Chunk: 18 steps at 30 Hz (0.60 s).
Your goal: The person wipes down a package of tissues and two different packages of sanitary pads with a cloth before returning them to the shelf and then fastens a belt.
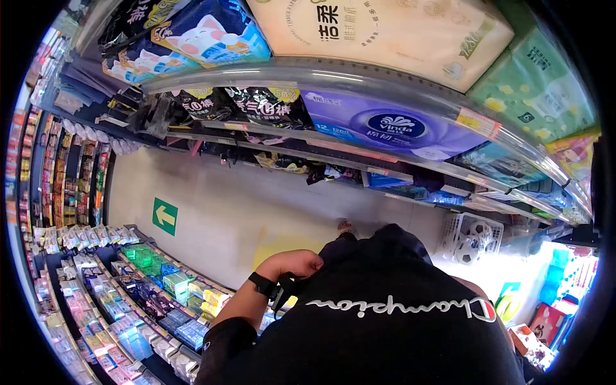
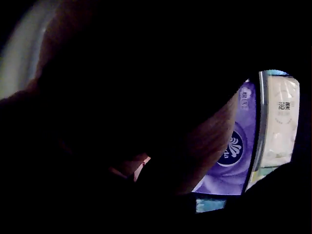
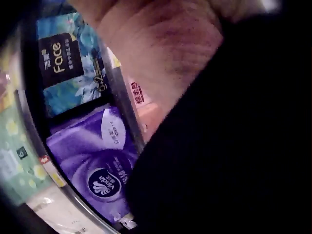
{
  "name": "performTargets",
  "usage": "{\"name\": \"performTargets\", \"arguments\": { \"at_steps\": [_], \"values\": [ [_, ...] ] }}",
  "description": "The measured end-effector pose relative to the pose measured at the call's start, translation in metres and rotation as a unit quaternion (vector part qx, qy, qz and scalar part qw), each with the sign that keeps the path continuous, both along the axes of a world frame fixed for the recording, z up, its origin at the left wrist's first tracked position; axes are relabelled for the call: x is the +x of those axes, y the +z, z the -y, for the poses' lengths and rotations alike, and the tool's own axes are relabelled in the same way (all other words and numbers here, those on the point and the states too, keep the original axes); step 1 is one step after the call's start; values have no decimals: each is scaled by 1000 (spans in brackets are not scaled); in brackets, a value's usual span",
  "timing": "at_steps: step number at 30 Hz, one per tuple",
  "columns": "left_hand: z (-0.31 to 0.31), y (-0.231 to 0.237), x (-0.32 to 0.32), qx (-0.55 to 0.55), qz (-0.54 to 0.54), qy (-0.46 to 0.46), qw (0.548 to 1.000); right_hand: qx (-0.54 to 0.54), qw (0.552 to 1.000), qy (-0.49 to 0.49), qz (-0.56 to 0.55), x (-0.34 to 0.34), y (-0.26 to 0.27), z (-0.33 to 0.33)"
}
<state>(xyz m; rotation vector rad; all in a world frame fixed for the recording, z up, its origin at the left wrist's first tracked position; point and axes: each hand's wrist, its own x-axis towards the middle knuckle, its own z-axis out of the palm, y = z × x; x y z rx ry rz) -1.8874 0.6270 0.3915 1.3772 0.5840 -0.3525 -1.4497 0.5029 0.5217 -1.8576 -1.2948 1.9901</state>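
Note:
My left hand [image 1: 294, 263] is at the front of a black shirt [image 1: 385, 333] with white lettering, a black strap [image 1: 264, 284] round its wrist. Its fingertips run into the dark cloth, and I cannot tell whether they grip it. In the left wrist view, part of the left hand [image 2: 212, 146] shows in deep shadow, with a purple Vinda tissue pack [image 2: 243, 141] beyond. The right hand [image 3: 156, 53] fills the top of the right wrist view, its fingers out of sight; dark cloth covers the right side. In the head view, the body hides that hand.
Ahead, shelves hold a purple Vinda pack [image 1: 398, 125], a cream tissue pack [image 1: 385, 32] and a green pack [image 1: 532, 90]. Small packaged goods [image 1: 147, 256] line racks on the left. On the floor [image 1: 212, 192] is a green arrow sign [image 1: 165, 217]; a basket of footballs [image 1: 471, 240] stands right.

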Motion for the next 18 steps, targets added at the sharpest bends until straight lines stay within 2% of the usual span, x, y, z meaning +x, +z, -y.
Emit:
{"name": "performTargets", "arguments": {
  "at_steps": [2, 4, 6, 8, 9, 10, 11, 14, 16, 18],
  "values": [
    [-2, 3, 1, 18, 7, -7, 1000, -9, 1000, -21, -15, -8, 4, -10],
    [1, 2, 0, -26, -19, 17, 999, -18, 999, -43, -28, -14, 8, -19],
    [3, -2, -3, -4, -10, 25, 1000, -22, 997, -59, -40, -18, 7, -24],
    [5, -4, -7, 20, -7, 37, 999, -4, 998, -53, -23, -9, -25, -11],
    [6, -5, -6, -6, 2, 54, 998, 12, 999, -52, -1, 0, -48, -2],
    [6, -5, -7, -31, 13, 71, 997, 35, 995, 41, 88, 10, -72, 2],
    [7, -2, -7, -26, 9, 77, 997, 45, 991, 68, 103, 13, -80, 0],
    [4, 4, -7, -45, -2, 114, 992, 61, 993, 68, 79, 7, -77, -10],
    [6, 6, -6, 4, 6, 85, 996, 67, 994, 56, 59, -1, -68, -16],
    [7, -2, -6, 2, 9, 86, 996, 77, 994, 52, 49, -6, -66, -20]
  ]
}}
